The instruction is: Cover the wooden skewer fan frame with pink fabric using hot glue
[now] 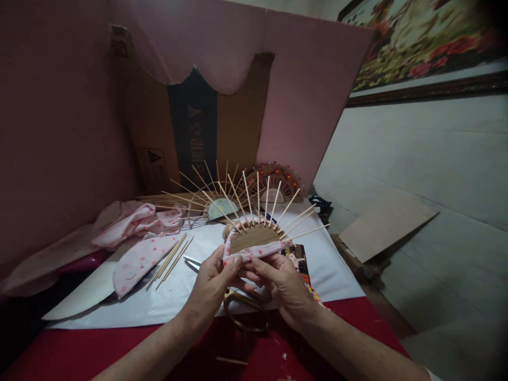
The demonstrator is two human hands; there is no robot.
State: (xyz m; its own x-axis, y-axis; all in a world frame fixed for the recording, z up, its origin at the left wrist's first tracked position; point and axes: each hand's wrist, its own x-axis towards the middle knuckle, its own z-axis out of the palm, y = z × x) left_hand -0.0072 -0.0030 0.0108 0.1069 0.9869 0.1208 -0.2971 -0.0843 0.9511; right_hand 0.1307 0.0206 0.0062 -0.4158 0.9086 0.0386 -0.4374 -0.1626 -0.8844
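Observation:
A half-round piece of brown cardboard (254, 241) is held up in front of me, its edge wrapped in pink dotted cloth (257, 251). Several thin wooden sticks (257, 196) fan out from its curved side. My left hand (216, 275) pinches the cloth along the straight lower edge, thumb in front. My right hand (283, 280) grips the same edge a little further right, also with its thumb on the cloth. Below both hands lie scissors (246, 317), with dark handles near me and a blade tip showing left of my left hand.
On the white sheet (170, 301) at left lie a dotted cloth half-round (138, 262), loose sticks (169, 264) and crumpled pink cloth (138, 222). Behind stand another stick fan (222, 208) and a decorated fan (283, 177). A dark printed box (300, 264) is right of my hands.

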